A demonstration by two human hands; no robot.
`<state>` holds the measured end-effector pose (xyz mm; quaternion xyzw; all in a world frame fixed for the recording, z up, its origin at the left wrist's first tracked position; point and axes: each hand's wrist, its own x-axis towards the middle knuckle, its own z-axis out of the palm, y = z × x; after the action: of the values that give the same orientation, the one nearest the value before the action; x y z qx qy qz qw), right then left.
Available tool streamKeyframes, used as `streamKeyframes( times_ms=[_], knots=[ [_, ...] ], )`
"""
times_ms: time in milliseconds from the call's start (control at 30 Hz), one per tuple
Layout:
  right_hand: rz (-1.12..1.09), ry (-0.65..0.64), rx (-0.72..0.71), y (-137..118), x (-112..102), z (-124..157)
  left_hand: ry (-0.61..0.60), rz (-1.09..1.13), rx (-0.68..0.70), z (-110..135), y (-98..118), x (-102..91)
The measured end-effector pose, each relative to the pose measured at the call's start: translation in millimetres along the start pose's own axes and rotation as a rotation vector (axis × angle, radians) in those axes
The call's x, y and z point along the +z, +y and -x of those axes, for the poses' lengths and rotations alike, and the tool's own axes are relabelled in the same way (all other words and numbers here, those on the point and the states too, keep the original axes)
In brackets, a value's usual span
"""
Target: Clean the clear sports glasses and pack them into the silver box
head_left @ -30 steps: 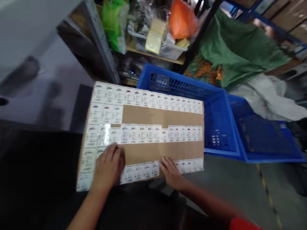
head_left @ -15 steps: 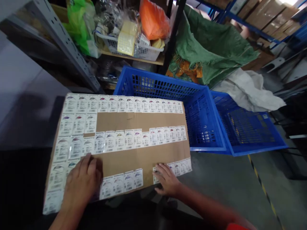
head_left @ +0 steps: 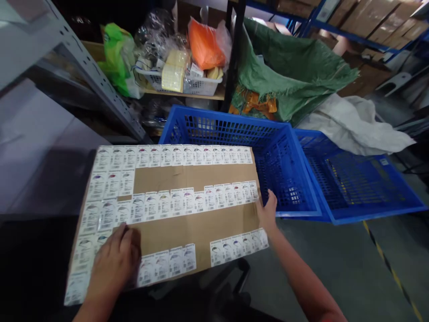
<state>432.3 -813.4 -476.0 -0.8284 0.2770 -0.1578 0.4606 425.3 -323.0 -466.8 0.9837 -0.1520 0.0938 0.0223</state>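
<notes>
A large cardboard sheet (head_left: 201,223) lies before me, with rows of white printed labels (head_left: 181,202) stuck on it and bare brown strips between the rows. Each label carries a small curved coloured picture and fine print too small to read. My left hand (head_left: 114,264) rests palm down on the lower left of the sheet, fingers stretched out and covering some labels. At the sheet's right edge is my right hand (head_left: 268,214), its thumb and fingers apart. The thumb side meets the edge; whether any finger reaches beneath is hidden.
Beyond the sheet stands a blue plastic crate (head_left: 284,170), with a second blue crate (head_left: 368,188) to its right. Behind are a green woven sack (head_left: 295,67), white sacking (head_left: 358,120) and a shelf basket (head_left: 201,86) of bagged goods. A metal rack post (head_left: 97,80) rises at left.
My right hand has moved from the lower right labels up and right to the sheet's right edge, uncovering those labels. My left hand stays on the sheet. The view has shifted slightly.
</notes>
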Motion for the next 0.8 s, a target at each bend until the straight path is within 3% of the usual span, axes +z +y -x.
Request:
streamKeyframes(
  times_ms=[100, 200, 333, 600, 800],
  knots=[
    [-0.134, -0.067, 0.159, 9.9, -4.3, -37.4, -0.008, 0.02, -0.015, 0.7, -1.0, 2.1],
    [-0.286, -0.221, 0.255, 7.8, -6.0, -50.8, -0.005, 0.034, -0.028, 0.1, -1.1, 2.9],
    [-0.448, -0.315, 0.31, -11.3, -13.5, -46.6, -0.023, 0.044, -0.019, -0.6, -2.0, 3.3],
    [-0.613, -0.312, 0.326, -53.8, -38.4, -28.9, -0.034, 0.063, -0.095, 0.1, -2.9, 6.4],
    [-0.661, -0.331, 0.298, -81.8, -28.0, -15.5, -0.036, 0.077, -0.066, -2.3, -3.7, 7.3]
  ],
)
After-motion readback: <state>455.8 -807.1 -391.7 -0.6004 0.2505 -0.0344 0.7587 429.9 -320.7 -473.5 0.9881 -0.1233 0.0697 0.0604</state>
